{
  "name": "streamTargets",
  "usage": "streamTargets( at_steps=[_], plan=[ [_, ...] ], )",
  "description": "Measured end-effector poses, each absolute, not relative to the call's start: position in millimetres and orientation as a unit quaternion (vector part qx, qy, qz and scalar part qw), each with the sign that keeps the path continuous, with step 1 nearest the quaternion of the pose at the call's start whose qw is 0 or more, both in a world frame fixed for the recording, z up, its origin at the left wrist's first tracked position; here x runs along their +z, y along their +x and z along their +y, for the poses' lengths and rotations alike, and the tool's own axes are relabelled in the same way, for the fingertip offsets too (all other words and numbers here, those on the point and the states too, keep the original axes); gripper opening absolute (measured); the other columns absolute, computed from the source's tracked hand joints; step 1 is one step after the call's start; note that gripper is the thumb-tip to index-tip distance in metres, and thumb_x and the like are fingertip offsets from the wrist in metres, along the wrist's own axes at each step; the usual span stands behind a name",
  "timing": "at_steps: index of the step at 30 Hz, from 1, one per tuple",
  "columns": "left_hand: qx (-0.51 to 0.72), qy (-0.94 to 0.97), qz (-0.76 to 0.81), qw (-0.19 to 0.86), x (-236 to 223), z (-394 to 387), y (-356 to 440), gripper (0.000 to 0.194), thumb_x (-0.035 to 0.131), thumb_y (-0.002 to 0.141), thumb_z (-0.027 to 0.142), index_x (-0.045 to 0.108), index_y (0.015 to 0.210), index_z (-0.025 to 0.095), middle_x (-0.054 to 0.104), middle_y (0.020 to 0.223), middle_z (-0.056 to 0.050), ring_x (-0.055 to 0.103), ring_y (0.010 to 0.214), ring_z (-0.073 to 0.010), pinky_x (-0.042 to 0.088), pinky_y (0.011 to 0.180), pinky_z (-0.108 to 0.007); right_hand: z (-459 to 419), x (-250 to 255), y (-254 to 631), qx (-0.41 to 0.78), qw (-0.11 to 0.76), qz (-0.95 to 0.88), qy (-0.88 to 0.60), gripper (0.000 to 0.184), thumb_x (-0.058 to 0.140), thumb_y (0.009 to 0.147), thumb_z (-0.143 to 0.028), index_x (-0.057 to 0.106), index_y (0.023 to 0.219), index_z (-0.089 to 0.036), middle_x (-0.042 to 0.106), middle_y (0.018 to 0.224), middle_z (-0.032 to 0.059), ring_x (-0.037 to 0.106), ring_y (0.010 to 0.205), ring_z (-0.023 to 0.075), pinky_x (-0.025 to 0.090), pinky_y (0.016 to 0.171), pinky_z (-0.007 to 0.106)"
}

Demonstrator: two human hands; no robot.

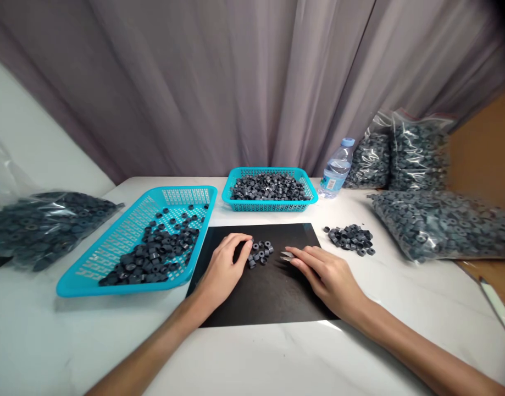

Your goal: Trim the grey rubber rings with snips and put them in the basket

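My left hand (226, 263) rests over the left part of a black mat (252, 302), thumb and forefinger pinched together on a small dark piece mostly hidden by the fingertips. Just right of those fingertips lies a little cluster of black ring-shaped pieces (261, 254). My right hand (327, 273) is closed on small metal snips (287, 255); only their two pointed blades show, slightly apart and facing left toward the cluster. The snips' handles are hidden in the palm.
A large turquoise basket (85, 268) of black rings stands left, a smaller fuller basket (270, 207) behind the mat. Right of the mat are a loose ring pile (351, 238), a water bottle (336, 169) and bulging bags (442, 225). Another bag (50, 223) lies far left.
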State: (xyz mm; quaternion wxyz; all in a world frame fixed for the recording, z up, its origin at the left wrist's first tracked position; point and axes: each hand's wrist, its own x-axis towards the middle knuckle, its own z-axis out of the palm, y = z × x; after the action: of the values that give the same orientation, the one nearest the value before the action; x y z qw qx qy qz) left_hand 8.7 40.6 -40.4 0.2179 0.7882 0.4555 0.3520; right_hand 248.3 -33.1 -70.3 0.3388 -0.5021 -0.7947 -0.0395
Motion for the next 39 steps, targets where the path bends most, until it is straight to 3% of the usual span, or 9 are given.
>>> streamTargets(
  at_steps=[7, 12, 18, 21, 25, 30, 33, 39],
  plan=[
    [0.436, 0.727, 0.474, 0.238, -43, 44, 3, 0.014, 0.068, 0.089, 0.032, 0.065, 0.094, 0.02, 0.072, 0.097, -0.004, 0.069, 0.084, -0.0203, 0.057, 0.083, -0.036, -33, -70, 248, -0.035, 0.345, -0.792, -0.502, 0.035, 0.043, 0.109, -0.031, 0.069, 0.123, -0.013, 0.073, 0.087, 0.0072, 0.07, 0.078, 0.0199, 0.054, 0.067, 0.03],
    [0.459, 0.639, 0.435, 0.438, -36, 28, 10, 0.022, 0.079, 0.081, 0.036, 0.066, 0.088, 0.02, 0.069, 0.089, 0.0, 0.068, 0.085, -0.0169, 0.055, 0.081, -0.027, -33, -72, 249, -0.022, 0.342, -0.79, -0.508, 0.034, 0.044, 0.108, -0.031, 0.068, 0.125, -0.014, 0.073, 0.089, 0.0073, 0.069, 0.08, 0.0205, 0.053, 0.069, 0.031],
    [0.425, 0.549, 0.432, 0.576, -19, 4, 22, 0.023, 0.087, 0.073, 0.031, 0.071, 0.081, 0.018, 0.074, 0.09, -0.002, 0.069, 0.093, -0.0166, 0.053, 0.088, -0.024, -34, -73, 249, -0.016, 0.345, -0.791, -0.505, 0.034, 0.045, 0.108, -0.03, 0.069, 0.123, -0.011, 0.071, 0.087, 0.007, 0.068, 0.077, 0.0206, 0.053, 0.069, 0.033],
    [0.407, 0.502, 0.422, 0.635, -14, -2, 23, 0.022, 0.088, 0.074, 0.03, 0.072, 0.081, 0.017, 0.076, 0.091, -0.004, 0.069, 0.097, -0.0166, 0.052, 0.088, -0.022, -34, -72, 249, -0.019, 0.348, -0.791, -0.503, 0.034, 0.045, 0.108, -0.03, 0.069, 0.123, -0.011, 0.071, 0.086, 0.0065, 0.068, 0.076, 0.0204, 0.052, 0.068, 0.033],
    [0.394, 0.422, 0.382, 0.722, -11, -7, 22, 0.024, 0.089, 0.074, 0.03, 0.074, 0.085, 0.015, 0.075, 0.089, -0.004, 0.067, 0.089, -0.0135, 0.052, 0.08, -0.018, -34, -72, 248, -0.025, 0.349, -0.791, -0.502, 0.034, 0.044, 0.108, -0.03, 0.068, 0.124, -0.012, 0.071, 0.087, 0.007, 0.068, 0.076, 0.02, 0.052, 0.068, 0.032],
    [0.393, 0.273, 0.324, 0.816, -8, -12, 22, 0.035, 0.07, 0.09, 0.043, 0.074, 0.077, 0.011, 0.073, 0.079, -0.01, 0.069, 0.078, -0.0182, 0.055, 0.075, -0.025, -34, -72, 249, -0.032, 0.346, -0.792, -0.501, 0.035, 0.043, 0.109, -0.031, 0.068, 0.124, -0.012, 0.071, 0.086, 0.007, 0.068, 0.076, 0.0198, 0.053, 0.068, 0.031],
    [0.379, 0.243, 0.312, 0.837, -6, -13, 24, 0.033, 0.066, 0.093, 0.037, 0.074, 0.078, 0.009, 0.073, 0.078, -0.011, 0.07, 0.076, -0.0194, 0.056, 0.075, -0.027, -35, -72, 249, -0.034, 0.347, -0.791, -0.503, 0.035, 0.044, 0.108, -0.03, 0.068, 0.124, -0.011, 0.071, 0.086, 0.0074, 0.068, 0.076, 0.0198, 0.053, 0.067, 0.031],
    [0.37, 0.264, 0.291, 0.842, -9, -15, 25, 0.02, 0.073, 0.088, 0.029, 0.075, 0.081, 0.01, 0.074, 0.079, -0.008, 0.07, 0.076, -0.0181, 0.055, 0.074, -0.025, -35, -72, 251, -0.028, 0.341, -0.791, -0.508, 0.035, 0.044, 0.108, -0.031, 0.068, 0.125, -0.012, 0.071, 0.086, 0.0075, 0.068, 0.076, 0.0194, 0.054, 0.067, 0.031]
  ],
)
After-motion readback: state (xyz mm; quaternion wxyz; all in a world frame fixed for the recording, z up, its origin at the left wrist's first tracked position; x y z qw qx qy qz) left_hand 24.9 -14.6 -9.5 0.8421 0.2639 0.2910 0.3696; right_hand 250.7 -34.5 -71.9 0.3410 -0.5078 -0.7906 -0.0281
